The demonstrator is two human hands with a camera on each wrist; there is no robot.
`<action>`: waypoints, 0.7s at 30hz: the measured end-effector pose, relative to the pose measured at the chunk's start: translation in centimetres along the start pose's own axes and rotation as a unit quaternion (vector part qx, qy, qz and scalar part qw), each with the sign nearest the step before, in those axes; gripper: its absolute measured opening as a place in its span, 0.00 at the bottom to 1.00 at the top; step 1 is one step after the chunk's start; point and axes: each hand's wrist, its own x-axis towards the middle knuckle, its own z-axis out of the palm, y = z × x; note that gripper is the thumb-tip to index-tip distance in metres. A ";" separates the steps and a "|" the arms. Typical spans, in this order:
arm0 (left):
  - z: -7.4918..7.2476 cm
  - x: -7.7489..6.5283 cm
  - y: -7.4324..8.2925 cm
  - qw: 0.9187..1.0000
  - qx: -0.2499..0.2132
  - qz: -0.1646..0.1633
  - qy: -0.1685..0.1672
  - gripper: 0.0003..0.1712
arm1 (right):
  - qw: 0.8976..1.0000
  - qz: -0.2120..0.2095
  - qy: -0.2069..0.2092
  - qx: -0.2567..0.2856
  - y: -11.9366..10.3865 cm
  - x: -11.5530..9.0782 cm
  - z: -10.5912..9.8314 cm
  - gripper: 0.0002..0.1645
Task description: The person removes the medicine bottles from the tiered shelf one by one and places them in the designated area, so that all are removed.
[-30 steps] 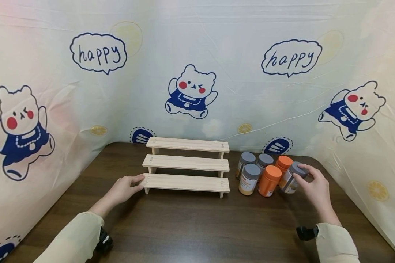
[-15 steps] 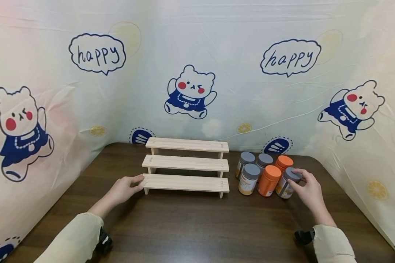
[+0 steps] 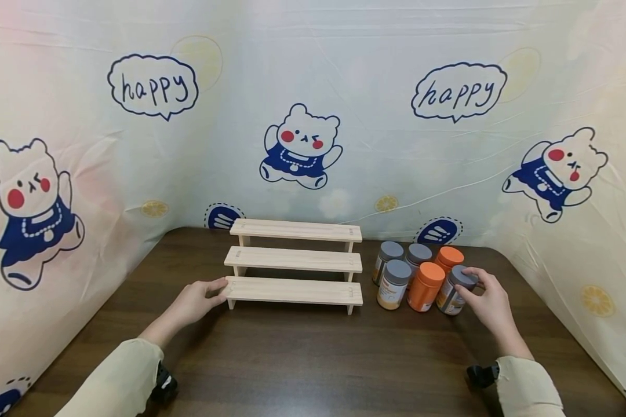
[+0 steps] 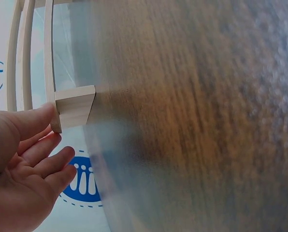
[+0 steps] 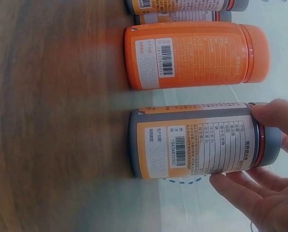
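A three-tier pale wooden display rack (image 3: 294, 289) stands on the table, left of several supplement bottles. My left hand (image 3: 193, 302) pinches the left end of its lowest shelf (image 4: 49, 58), thumb on one face and fingertips at the edge. At the right of the bottles, my right hand (image 3: 492, 304) holds a grey-capped supplement bottle (image 3: 451, 298) near its cap, between thumb and fingers. That bottle is upright, its label (image 5: 202, 145) partly readable in the right wrist view. Beside it stands an orange bottle (image 3: 426, 288); another orange bottle (image 3: 451, 255) is partly hidden behind.
Three more grey-capped bottles stand on the left of the group: a front one (image 3: 394, 285), a rear left one (image 3: 390, 251) and a partly hidden rear one (image 3: 419, 253). Printed cloth (image 3: 375, 150) hangs behind the dark wooden table (image 3: 313, 359).
My right hand has brought the grey-capped bottle left and nearer, into the front row beside the orange bottle; over the last half second it stays there. My left hand remains on the rack.
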 end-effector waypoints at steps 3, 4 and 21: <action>0.1 0.0 0.0 1.000 0.000 -0.002 -0.003 0.26 | 1.000 0.000 -0.001 0.000 0.0 0.0 0.0 0.24; 0.1 0.0 0.0 1.000 0.000 -0.003 -0.004 0.26 | 1.000 0.000 -0.001 0.000 0.1 -0.1 0.0 0.24; -0.8 0.3 -0.6 1.000 0.007 0.009 -0.012 0.28 | 1.000 0.001 0.008 -0.006 -0.4 0.2 -0.4 0.26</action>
